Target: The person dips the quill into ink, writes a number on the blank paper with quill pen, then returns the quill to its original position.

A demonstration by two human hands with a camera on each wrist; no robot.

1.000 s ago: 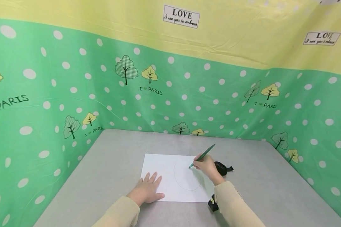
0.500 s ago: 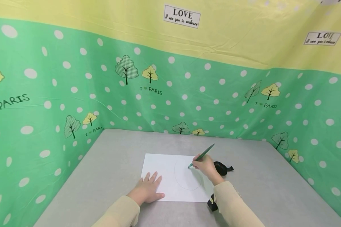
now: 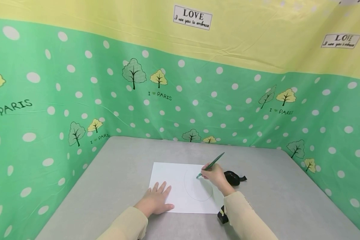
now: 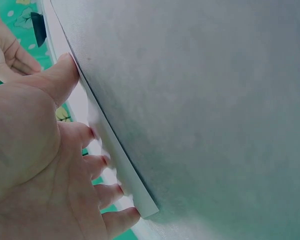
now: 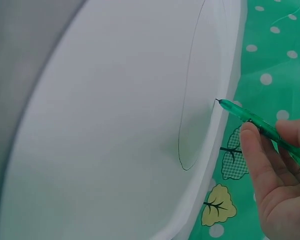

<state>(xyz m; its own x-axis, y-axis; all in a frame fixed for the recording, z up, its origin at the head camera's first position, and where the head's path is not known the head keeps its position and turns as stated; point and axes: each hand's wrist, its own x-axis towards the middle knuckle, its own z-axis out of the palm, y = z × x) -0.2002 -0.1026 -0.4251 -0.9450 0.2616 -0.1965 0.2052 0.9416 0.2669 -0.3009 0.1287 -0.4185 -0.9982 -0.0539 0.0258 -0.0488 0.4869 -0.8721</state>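
Observation:
A sheet of white paper (image 3: pixel 174 171) lies on the grey table, with a thin curved outline drawn on its right half. My left hand (image 3: pixel 157 200) rests flat on the paper's lower left part, fingers spread; the left wrist view shows its fingertips and thumb along the sheet. My right hand (image 3: pixel 214 175) pinches a green pen (image 3: pixel 213 161), tilted with its top up to the right. In the right wrist view the pen (image 5: pixel 255 122) has its tip right at the end of a drawn line.
A black rounded object (image 3: pixel 232 178) with a short strap lies right of the paper, partly behind my right hand. Another black object (image 3: pixel 222 216) with a yellowish mark sits by the paper's lower right corner. A green and yellow curtain (image 3: pixel 168 116) surrounds the grey table (image 3: pixel 123 160).
My right hand and the pen have shifted slightly left over the paper. The left hand stays in place.

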